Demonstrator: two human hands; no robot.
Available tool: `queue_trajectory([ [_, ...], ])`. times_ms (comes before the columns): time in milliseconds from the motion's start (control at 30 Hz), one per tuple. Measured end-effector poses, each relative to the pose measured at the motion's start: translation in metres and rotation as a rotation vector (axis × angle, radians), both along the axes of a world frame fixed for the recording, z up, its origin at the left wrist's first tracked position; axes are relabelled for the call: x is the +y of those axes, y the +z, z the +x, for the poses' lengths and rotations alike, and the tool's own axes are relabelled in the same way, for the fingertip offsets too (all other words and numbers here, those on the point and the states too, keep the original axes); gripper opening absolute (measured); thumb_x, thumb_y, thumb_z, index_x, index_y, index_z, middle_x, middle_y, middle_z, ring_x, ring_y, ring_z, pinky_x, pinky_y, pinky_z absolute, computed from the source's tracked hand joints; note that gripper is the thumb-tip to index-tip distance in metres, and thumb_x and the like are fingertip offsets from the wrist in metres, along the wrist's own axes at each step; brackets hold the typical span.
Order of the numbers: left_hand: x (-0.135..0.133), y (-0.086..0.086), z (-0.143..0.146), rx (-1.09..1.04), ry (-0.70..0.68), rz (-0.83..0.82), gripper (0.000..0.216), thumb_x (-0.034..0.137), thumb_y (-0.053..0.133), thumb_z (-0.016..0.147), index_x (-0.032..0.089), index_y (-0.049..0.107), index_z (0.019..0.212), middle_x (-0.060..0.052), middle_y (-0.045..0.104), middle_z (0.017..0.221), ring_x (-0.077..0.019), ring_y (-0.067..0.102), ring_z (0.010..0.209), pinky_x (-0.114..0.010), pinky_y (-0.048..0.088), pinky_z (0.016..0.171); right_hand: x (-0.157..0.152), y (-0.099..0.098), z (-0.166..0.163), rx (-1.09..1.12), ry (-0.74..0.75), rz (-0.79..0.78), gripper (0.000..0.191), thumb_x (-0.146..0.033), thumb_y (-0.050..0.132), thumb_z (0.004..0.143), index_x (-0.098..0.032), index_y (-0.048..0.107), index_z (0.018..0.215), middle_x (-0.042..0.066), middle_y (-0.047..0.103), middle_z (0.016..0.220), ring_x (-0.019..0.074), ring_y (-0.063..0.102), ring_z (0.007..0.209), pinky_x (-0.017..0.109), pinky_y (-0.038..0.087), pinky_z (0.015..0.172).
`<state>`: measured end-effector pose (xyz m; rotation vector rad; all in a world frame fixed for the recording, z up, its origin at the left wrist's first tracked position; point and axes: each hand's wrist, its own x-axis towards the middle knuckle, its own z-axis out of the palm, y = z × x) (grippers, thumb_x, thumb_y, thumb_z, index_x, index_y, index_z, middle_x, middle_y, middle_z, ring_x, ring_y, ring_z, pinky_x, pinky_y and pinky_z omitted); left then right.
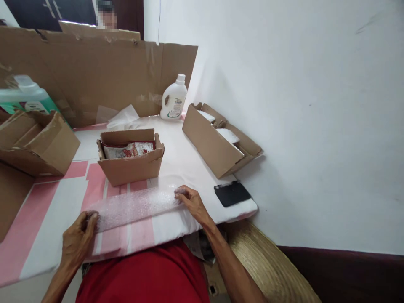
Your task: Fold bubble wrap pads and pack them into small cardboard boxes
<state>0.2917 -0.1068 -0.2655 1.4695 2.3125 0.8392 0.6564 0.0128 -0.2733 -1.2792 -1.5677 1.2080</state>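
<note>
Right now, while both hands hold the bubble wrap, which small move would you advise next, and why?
I would probably settle the bubble wrap flat on the striped cloth: the left hand and right hand pinch its opposite ends, it is stretched between them, and cloth shows below it, on the near side of the small cardboard box.

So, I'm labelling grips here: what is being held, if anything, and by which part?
Bubble wrap, by its opposite ends: the left hand pinches one, the right hand the other.
</note>
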Motion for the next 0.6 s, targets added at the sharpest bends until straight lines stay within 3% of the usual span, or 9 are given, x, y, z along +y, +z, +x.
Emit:
queue_trajectory([
  [100,0.003,0.001,0.005,0.057,0.019,-0.025,0.036,0.057,0.046,0.086,0.024,0.058,0.076,0.004,0.058,0.058,-0.0150,0.056,0.055,-0.026,0.042,0.058,0.002,-0.011,-0.012,-0.072,-0.082,0.048,0.019,-0.036,0.059,0.086,-0.019,0.067,0.086,-0.002,0.061,0.069,0.0146,0.055,0.062,0.025,0.045,0.060],
  [267,0.003,-0.002,0.007,0.099,0.036,-0.085,0.039,0.055,0.043,0.089,0.022,0.064,0.092,-0.002,0.067,0.076,-0.0192,0.063,0.068,-0.031,0.049,0.069,0.004,-0.023,-0.019,-0.219,-0.209,0.166,0.017,-0.031,0.065,0.082,-0.020,0.069,0.094,0.002,0.065,0.078,0.0196,0.059,0.072,0.032,0.050,0.074],
  [333,0.003,-0.001,0.010,0.163,0.076,-0.005,0.048,0.055,0.045,0.089,0.017,0.064,0.111,-0.009,0.070,0.093,-0.0243,0.066,0.082,-0.037,0.052,0.077,0.002,-0.022,-0.019,-0.257,-0.262,0.206,0.027,-0.031,0.063,0.084,-0.018,0.067,0.108,0.007,0.068,0.092,0.0240,0.062,0.084,0.039,0.051,0.083],
  [433,0.006,-0.001,0.024,0.352,0.097,0.279,0.064,0.051,0.049,0.091,0.008,0.050,0.139,-0.022,0.063,0.125,-0.0351,0.060,0.117,-0.051,0.048,0.100,-0.010,-0.015,-0.031,-0.379,-0.348,0.384,0.038,-0.034,0.057,0.093,-0.014,0.060,0.126,0.017,0.065,0.117,0.0308,0.059,0.110,0.051,0.047,0.100],
  [500,0.012,-0.008,0.042,0.449,-0.078,0.424,0.059,0.041,0.049,0.095,0.012,0.045,0.146,-0.022,0.059,0.137,-0.0342,0.053,0.130,-0.051,0.041,0.109,-0.025,-0.011,-0.052,-0.466,-0.250,0.562,0.047,-0.040,0.055,0.098,-0.012,0.055,0.135,0.020,0.062,0.127,0.0323,0.056,0.120,0.052,0.045,0.106],
  [600,0.021,-0.033,0.071,0.524,-0.481,0.420,0.055,0.034,0.042,0.098,0.017,0.041,0.150,-0.018,0.057,0.144,-0.0307,0.048,0.139,-0.047,0.037,0.115,-0.047,-0.014,-0.093,-0.529,0.143,0.699,0.072,-0.054,0.055,0.097,-0.008,0.040,0.150,0.022,0.052,0.147,0.0320,0.045,0.139,0.050,0.039,0.115],
])
